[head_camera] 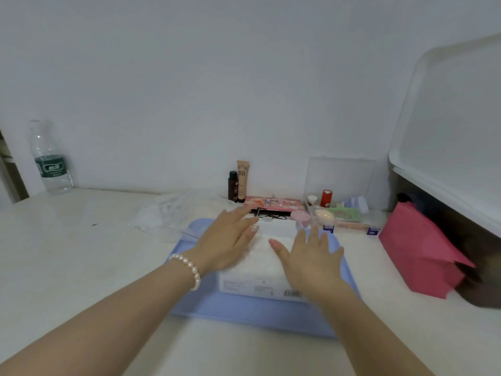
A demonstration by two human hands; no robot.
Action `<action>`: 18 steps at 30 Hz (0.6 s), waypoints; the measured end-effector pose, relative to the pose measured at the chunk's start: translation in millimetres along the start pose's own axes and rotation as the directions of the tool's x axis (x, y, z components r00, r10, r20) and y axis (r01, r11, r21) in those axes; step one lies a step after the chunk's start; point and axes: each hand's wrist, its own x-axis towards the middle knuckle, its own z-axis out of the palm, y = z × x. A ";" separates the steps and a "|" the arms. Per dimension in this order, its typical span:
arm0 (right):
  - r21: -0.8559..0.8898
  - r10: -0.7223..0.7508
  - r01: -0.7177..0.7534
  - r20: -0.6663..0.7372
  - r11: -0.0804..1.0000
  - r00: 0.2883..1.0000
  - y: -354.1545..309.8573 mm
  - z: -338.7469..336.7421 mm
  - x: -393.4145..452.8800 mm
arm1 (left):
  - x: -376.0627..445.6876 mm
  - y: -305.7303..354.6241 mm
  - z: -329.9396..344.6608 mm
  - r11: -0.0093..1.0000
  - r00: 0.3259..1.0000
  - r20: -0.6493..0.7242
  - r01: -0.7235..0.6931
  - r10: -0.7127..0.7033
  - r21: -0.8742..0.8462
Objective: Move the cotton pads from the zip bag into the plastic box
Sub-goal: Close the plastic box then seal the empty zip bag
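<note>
Both hands, left (230,240) and right (311,256), lay flat with fingers spread over the cotton pads (260,256) in the plastic box (252,287) on the blue tray (244,313). Even, gentle pressure would have settled them level.

A pale tabletop (81,267) is seen against a white wall. A blue tray (244,313) lies at its centre. A water bottle (50,158) stands at far left; crumpled clear plastic (160,213) lies behind the tray. A red paper bag (417,251) is laid at right.
</note>
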 end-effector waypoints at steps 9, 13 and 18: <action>-0.031 -0.477 0.484 0.126 0.875 0.870 -9.5 14.4 4.9 | -9.3 -35.5 1.6 0.934 0.949 0.191 0.186 -0.251 0.306; -0.052 -0.470 0.481 0.151 0.875 0.870 -9.9 12.8 4.1 | -17.1 -41.3 -8.1 0.909 0.908 0.243 0.252 -0.341 0.333; 0.636 -0.340 0.297 -0.058 0.712 0.939 -3.6 -8.7 9.2 | -11.4 -17.8 -13.1 0.953 0.980 -0.063 0.199 -0.189 0.228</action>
